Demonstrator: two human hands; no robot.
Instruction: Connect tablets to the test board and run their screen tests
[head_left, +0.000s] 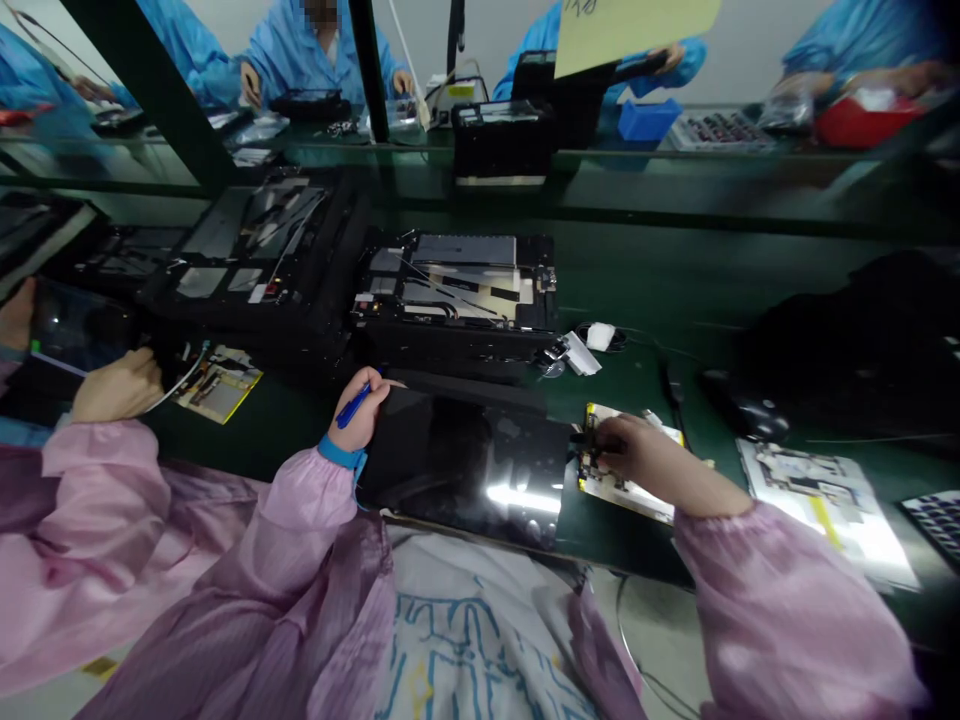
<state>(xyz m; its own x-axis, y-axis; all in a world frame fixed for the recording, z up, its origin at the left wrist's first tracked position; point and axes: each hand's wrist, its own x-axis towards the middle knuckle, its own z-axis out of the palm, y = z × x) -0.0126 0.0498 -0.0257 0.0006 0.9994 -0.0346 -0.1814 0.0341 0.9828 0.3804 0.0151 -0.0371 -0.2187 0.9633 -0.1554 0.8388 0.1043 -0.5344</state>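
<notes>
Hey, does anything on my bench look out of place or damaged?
Nothing looks clearly spilled or broken. Slightly odd: a blue pen is tucked in the left hand while that hand also holds the dark panel. Pale blotches show on the panel, but I can't tell whether they're smudges or reflections.

We look out from a camera on the wearer's head, facing forward and down across a dark green workbench (pixel 637 300), with the left hand (pixel 361 425) and right hand (pixel 634 455) near, around mid-view. Closest below us, printed white clothing (pixel 465 620) meets the bottom edge; farthest off, across the bench, workers in blue (pixel 274 50) line the top, cut by the frame.
</notes>
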